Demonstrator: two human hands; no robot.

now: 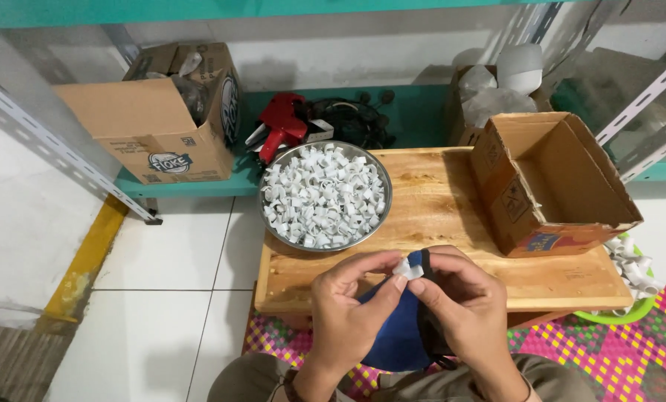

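Both hands meet at the near edge of the wooden board [437,216], the left hand [348,301] and right hand [463,298] pinching one small white clip [407,269] between their fingertips against a blue cloth [396,335], the bowl of clips [324,195] lying just beyond, far-left.

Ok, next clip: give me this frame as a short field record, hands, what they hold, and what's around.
left hand: fingers pinch a small white plastic piece
right hand: fingers on the same piece, against a blue cloth item
surface: low wooden board
bowl: metal bowl heaped with white pieces, on the board's left end
box: open empty cardboard box, on the board's right end
shelf behind: second cardboard box, red tool
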